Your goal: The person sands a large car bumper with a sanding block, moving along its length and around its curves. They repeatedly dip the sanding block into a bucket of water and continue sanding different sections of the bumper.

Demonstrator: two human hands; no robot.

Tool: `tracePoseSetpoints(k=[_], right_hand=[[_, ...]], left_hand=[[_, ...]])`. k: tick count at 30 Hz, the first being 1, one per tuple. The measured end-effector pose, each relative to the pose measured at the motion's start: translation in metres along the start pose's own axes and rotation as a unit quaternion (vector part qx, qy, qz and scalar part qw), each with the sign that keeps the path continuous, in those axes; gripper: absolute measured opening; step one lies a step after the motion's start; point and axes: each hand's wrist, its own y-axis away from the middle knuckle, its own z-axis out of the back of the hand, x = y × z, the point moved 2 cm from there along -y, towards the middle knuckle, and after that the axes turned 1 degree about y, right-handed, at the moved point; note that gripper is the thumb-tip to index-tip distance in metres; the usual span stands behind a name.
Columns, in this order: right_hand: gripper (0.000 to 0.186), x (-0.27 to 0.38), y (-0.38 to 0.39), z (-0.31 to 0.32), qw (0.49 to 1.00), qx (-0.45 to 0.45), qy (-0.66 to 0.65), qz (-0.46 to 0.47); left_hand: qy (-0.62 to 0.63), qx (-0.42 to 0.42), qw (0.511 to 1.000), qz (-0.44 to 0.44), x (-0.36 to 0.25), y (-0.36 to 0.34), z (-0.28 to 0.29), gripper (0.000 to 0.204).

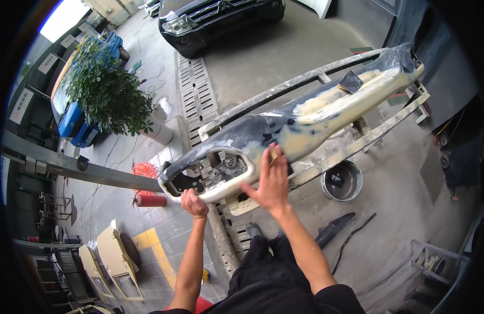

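A car bumper (318, 135), patched with cream filler over dark grey, lies across a metal stand in front of me. My left hand (195, 204) is closed round the near rim of its left end, beside the lamp opening. Fingers stretched, my right hand (272, 180) presses flat on the bumper, right of that opening. A piece of sandpaper (274, 158), tan-backed, shows between its fingers; the rest is hidden beneath them. Farther right, another dark sandpaper piece (351, 82) rests on the filler.
The worn metal stand (336, 159) surrounds the bumper. Below it are a bucket (342, 180) and a black strip (352, 246) on the floor. To the left are a post (95, 171), a red cylinder (150, 200) and a potted plant (108, 89). A dark car (221, 23) stands ahead.
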Motion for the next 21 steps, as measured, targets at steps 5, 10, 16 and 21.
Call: tracePoseSetpoints(k=[5,10,16,21], right_hand=[[0.11,-0.049,-0.017,0.033,0.998,0.031,0.047,0.002],[0.12,-0.04,-0.025,0.026,0.998,-0.017,0.059,-0.035],[0.111,-0.054,-0.018,0.037,0.999,0.017,0.048,-0.002],[0.115,-0.004,-0.007,0.008,0.999,-0.045,0.027,0.003]], left_hand=[[-0.003,0.01,1.0,0.022,0.006,0.006,0.014,0.047],[0.007,0.001,1.0,0.014,0.0,-0.002,0.005,0.046],[0.017,-0.011,0.999,0.027,0.002,0.004,0.011,0.04],[0.012,-0.014,1.0,0.02,-0.007,-0.007,0.007,0.043]])
